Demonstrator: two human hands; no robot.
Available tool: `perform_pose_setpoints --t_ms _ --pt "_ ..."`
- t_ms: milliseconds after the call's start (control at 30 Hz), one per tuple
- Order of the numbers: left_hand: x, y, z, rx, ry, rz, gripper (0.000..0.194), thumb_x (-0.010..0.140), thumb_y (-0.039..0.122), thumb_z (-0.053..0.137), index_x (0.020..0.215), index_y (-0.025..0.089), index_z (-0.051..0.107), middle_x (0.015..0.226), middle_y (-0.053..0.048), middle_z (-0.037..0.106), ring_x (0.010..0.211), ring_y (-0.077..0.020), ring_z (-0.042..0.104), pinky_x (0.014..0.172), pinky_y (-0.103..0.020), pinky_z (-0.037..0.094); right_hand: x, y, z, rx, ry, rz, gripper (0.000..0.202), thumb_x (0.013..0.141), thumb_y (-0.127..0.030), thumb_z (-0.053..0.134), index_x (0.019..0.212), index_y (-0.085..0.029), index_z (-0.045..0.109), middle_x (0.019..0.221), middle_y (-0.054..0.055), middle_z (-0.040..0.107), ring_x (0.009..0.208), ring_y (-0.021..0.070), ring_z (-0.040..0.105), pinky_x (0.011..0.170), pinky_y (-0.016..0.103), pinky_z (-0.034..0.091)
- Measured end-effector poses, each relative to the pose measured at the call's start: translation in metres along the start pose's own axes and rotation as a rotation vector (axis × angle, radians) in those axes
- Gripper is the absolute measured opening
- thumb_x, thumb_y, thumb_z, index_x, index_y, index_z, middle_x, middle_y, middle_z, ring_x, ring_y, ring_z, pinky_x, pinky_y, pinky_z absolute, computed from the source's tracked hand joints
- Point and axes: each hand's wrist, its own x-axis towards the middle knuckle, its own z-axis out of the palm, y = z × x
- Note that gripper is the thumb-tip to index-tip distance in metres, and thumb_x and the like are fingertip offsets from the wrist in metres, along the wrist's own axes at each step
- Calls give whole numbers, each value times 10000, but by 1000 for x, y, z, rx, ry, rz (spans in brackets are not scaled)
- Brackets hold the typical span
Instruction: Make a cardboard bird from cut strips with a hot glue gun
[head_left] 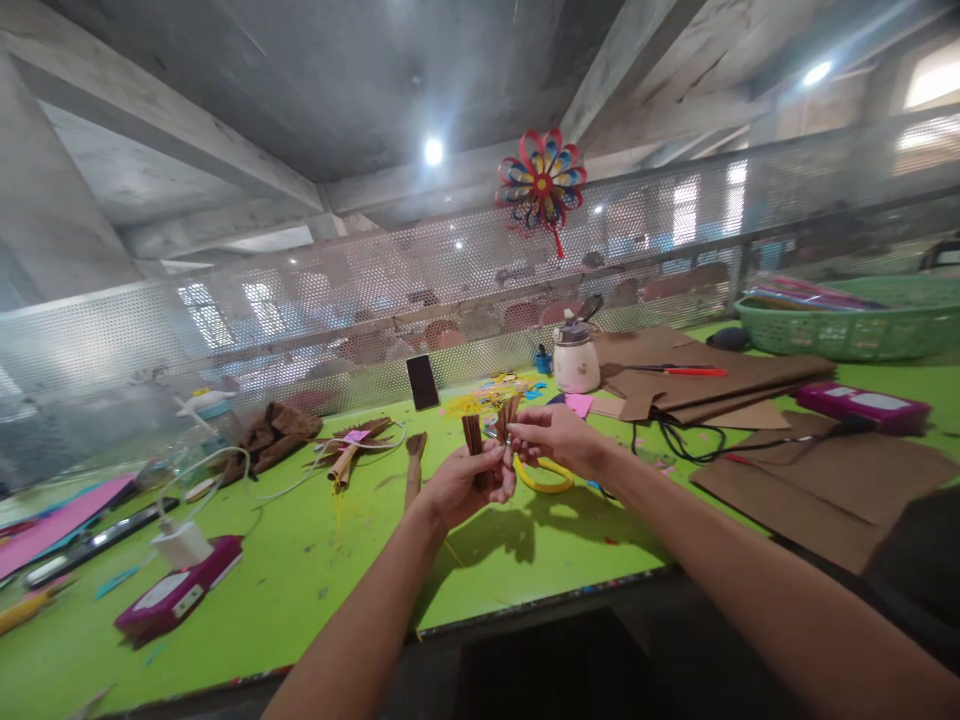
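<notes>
Taken as reference piece was a cream bottle [576, 362], stood on the green counter [292, 560]. Left hand [466, 485], nearer the wearer than the bottle and to its left: fingers curled, thumb pressed inward, a dark brown paper bundle [472, 436] held upright. Right hand [556, 438], also on the bottle's near side: thumb and fingertips brought together, a fringed brown piece [508, 412] pinched low down. Whether the two papers were joined could not be told. Fringed roll [415, 462], one: laid well left of the bottle, untouched. Yellow loop [546, 477], one: set on the bottle's near side, below the right hand. Brown sheets [682, 375], several: spread to the bottle's right. Handling note, by judgement: the strips appeared to be under adjustment; the base was best gripped firmly by the left hand, while the fringe was best worked lightly by the right fingertips, a few strips at a time, since thin paper could easily be creased or torn by a hard pull.
</notes>
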Motion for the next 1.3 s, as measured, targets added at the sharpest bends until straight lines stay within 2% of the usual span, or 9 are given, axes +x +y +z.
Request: perform_pose_setpoints --t_ms 67,200,300,500,700,800,900,1067,1300 --pt "1 0 0 7 3 -6 178 821 285 520 773 114 524 585 -61 594 477 -93 520 474 -193 335 0 1 1 -11 6 -11 238 712 -349 666 776 -120 656 660 35 623 515 66 497 511 228 394" --pt "1 -2 1 34 13 -10 190 815 297 533 770 113 524 599 -66 600 488 -94 523 483 -196 343 3 5 0 -10 115 -2 243 687 -362 686 683 -123 647 560 7 572 475 65 484 457 216 370" --pt "1 -3 2 49 14 -2 193 813 300 540 768 113 523 599 -64 600 497 -94 524 487 -196 344 5 7 2 18 151 19 270 672 -390 692 668 -125 641 571 9 578 468 64 487 442 212 368" --pt "3 -3 2 66 69 -21 214 789 325 574 764 117 529 600 -66 608 501 -97 528 499 -204 353 3 3 6 34 126 -7 307 718 -432 642 637 -136 627 595 23 582 510 77 503 484 228 394" --pt "5 -5 4 155 102 38 250 792 354 570 789 104 571 628 -70 610 529 -98 540 531 -215 371 1 3 5 -71 72 -36 250 682 -367 690 817 -159 663 690 20 613 552 89 506 509 239 392" --pt "7 -7 4 231 148 96 275 789 379 570 798 104 579 630 -59 602 541 -102 543 534 -222 373 1 5 6 -127 41 -61 265 649 -334 716 835 -152 668 702 23 637 590 111 543 562 258 406" --pt "9 -10 3 303 168 121 301 786 410 561 807 111 582 613 -55 607 504 -92 520 507 -220 348 2 7 9 -140 109 -46 248 615 -327 734 769 -142 674 630 12 629 571 115 539 571 266 401" --pt "12 -10 3 427 178 132 306 787 420 551 814 117 585 597 -52 619 461 -80 482 477 -213 315 4 11 10 -195 282 -55 231 584 -348 741 659 -141 674 537 -13 571 478 79 434 488 244 334" --pt "13 -9 9 501 245 141 292 793 422 531 704 145 532 531 -28 593 419 -78 455 460 -214 325 8 21 8 -46 334 -45 249 560 -353 754 630 -132 662 512 -8 557 429 63 397 431 238 302"
